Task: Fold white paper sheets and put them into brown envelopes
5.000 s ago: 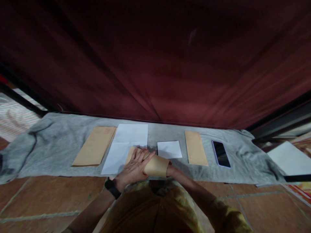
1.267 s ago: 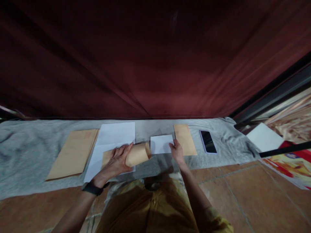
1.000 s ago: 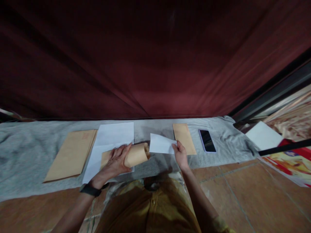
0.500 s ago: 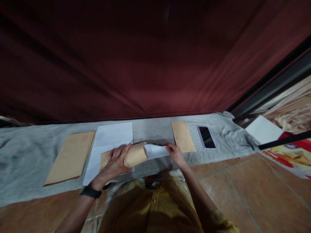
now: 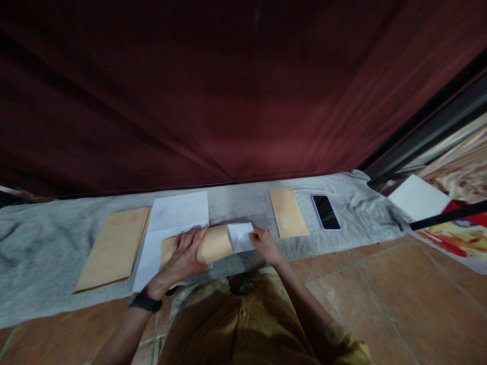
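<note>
My left hand presses down on a tan envelope whose right end bulges open; the fingers curl over it. Partly inside that open mouth sits a folded white paper, pinched at its right edge by my right hand. The envelope lies on a white sheet, all on a grey cloth spread over the floor.
A stack of tan envelopes lies at the left, a single tan envelope and a dark phone at the right. A dark red curtain hangs behind. Brown tile floor with white paper at far right.
My right hand lifted the folded white paper off the cloth and brought it left into the open end of the tan envelope. The left hand stayed on the envelope.
</note>
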### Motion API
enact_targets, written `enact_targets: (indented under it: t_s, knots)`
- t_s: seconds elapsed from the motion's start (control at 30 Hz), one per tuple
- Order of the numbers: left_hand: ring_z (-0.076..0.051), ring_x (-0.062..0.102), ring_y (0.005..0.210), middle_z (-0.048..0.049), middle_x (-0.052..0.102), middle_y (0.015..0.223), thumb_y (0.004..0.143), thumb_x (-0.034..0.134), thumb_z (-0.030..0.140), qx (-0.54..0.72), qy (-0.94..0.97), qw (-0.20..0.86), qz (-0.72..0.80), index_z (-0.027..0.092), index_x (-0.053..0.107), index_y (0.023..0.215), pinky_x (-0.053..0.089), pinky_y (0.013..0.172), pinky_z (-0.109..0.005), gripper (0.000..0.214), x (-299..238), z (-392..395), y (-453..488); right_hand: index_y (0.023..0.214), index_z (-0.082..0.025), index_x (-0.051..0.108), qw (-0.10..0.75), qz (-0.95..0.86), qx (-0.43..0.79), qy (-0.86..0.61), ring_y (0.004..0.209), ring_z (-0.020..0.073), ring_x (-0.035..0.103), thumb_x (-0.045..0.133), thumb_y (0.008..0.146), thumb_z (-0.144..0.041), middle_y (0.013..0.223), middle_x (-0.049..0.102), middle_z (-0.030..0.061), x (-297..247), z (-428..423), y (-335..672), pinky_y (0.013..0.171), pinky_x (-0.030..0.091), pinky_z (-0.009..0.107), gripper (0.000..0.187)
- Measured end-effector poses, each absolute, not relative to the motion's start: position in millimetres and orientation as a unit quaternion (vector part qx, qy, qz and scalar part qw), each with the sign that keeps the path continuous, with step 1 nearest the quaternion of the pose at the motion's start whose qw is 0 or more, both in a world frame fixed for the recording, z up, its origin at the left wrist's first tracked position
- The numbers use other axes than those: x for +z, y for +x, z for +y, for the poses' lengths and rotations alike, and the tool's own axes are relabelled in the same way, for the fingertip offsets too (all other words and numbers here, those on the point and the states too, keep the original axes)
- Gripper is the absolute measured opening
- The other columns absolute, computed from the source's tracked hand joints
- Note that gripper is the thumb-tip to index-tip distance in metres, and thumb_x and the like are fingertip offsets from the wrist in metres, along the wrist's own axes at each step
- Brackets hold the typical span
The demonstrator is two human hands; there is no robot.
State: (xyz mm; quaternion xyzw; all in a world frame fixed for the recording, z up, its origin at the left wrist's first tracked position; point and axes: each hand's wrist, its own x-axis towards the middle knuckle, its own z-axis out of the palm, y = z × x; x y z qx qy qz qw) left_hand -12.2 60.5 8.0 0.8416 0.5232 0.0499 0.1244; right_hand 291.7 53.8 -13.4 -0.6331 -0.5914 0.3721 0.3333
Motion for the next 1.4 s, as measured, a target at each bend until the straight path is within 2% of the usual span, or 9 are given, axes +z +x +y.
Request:
enact_targets:
  t_s: [0.1,0.17,0.27,0.37,0.5,0.8,1.1,1.27,1.4]
  knots:
    - [-0.039,0.034,0.145,-0.0175,0.037,0.155,0.062,0.078,0.035,0.049,0.848,0.124,0.512,0.025,0.010,0.160,0.017,0.120,-0.059,0.120,6.9,59.6,-10.8,0.068,-0.021,0.063,0.332,-0.594,0.383,-0.624,0.061,0.0145,0.053,0.055,0.084,-0.020,0.061,0.058,-0.0015,-16.2,50.7,279.3,0.061,0.040,0.025,0.018]
    - [-0.039,0.032,0.146,-0.0170,0.036,0.155,0.061,0.078,0.035,0.054,0.851,0.126,0.507,0.026,0.010,0.160,0.016,0.121,-0.059,0.120,6.0,59.6,-10.9,0.077,-0.020,0.065,0.338,-0.596,0.386,-0.617,0.062,0.0143,0.054,0.054,0.087,-0.024,0.065,0.059,-0.0018,-17.6,48.1,273.5,0.062,0.041,0.025,0.016]
    - [-0.040,0.031,0.146,-0.0165,0.036,0.156,0.062,0.078,0.036,0.062,0.851,0.128,0.505,0.026,0.010,0.161,0.017,0.121,-0.059,0.121,5.6,59.9,-11.5,0.092,-0.021,0.066,0.396,-0.562,0.379,-0.620,0.068,0.0152,0.057,0.050,0.092,-0.034,0.074,0.063,-0.0009,-19.1,45.4,270.3,0.065,0.043,0.025,0.021]
    - [-0.040,0.030,0.147,-0.0169,0.035,0.156,0.062,0.079,0.037,0.061,0.852,0.124,0.504,0.026,0.010,0.161,0.015,0.121,-0.060,0.121,6.3,59.8,-10.2,0.089,-0.021,0.068,0.437,-0.511,0.393,-0.627,0.067,0.0153,0.057,0.049,0.091,-0.039,0.073,0.063,-0.0011,-20.1,44.4,269.3,0.064,0.044,0.025,0.026]
    - [-0.040,0.029,0.148,-0.0181,0.034,0.157,0.061,0.080,0.037,0.058,0.860,0.117,0.493,0.026,0.012,0.161,0.012,0.121,-0.060,0.121,5.8,59.2,-5.6,0.086,-0.020,0.072,0.405,-0.519,0.429,-0.618,0.063,0.0138,0.057,0.055,0.090,-0.037,0.068,0.064,-0.0023,-19.3,43.1,262.0,0.061,0.042,0.023,0.025]
    - [-0.040,0.029,0.148,-0.0179,0.035,0.158,0.062,0.080,0.038,0.054,0.861,0.116,0.493,0.026,0.011,0.161,0.014,0.121,-0.058,0.121,-1.1,60.2,-4.4,0.091,-0.023,0.076,0.297,-0.594,0.358,-0.657,0.088,0.0166,0.070,0.054,0.092,-0.017,0.097,0.077,0.0035,-13.3,41.7,238.9,0.075,0.044,0.021,0.023]
    - [-0.039,0.031,0.147,-0.0172,0.037,0.158,0.063,0.079,0.040,0.053,0.863,0.120,0.488,0.025,0.010,0.161,0.014,0.121,-0.056,0.121,-5.2,62.2,-5.6,0.098,-0.024,0.073,0.201,-0.594,0.312,-0.714,0.091,0.0201,0.071,0.053,0.097,-0.029,0.100,0.076,0.0062,-5.5,41.5,232.5,0.074,0.045,0.025,0.021]
    - [-0.038,0.031,0.147,-0.0166,0.037,0.156,0.062,0.080,0.038,0.048,0.862,0.123,0.489,0.027,0.009,0.161,0.014,0.121,-0.057,0.122,-2.2,62.3,-4.2,0.104,-0.022,0.066,0.188,-0.592,0.293,-0.727,0.091,0.0191,0.070,0.054,0.097,-0.030,0.113,0.070,0.0087,-3.2,40.3,229.7,0.073,0.046,0.025,0.016]
    - [-0.038,0.032,0.147,-0.0159,0.038,0.155,0.063,0.079,0.037,0.052,0.864,0.121,0.485,0.027,0.009,0.161,0.015,0.121,-0.056,0.121,1.4,61.9,-3.2,0.110,-0.019,0.059,0.200,-0.574,0.286,-0.741,0.091,0.0193,0.069,0.054,0.097,-0.031,0.110,0.068,0.0096,-2.7,39.6,227.9,0.072,0.046,0.025,0.018]
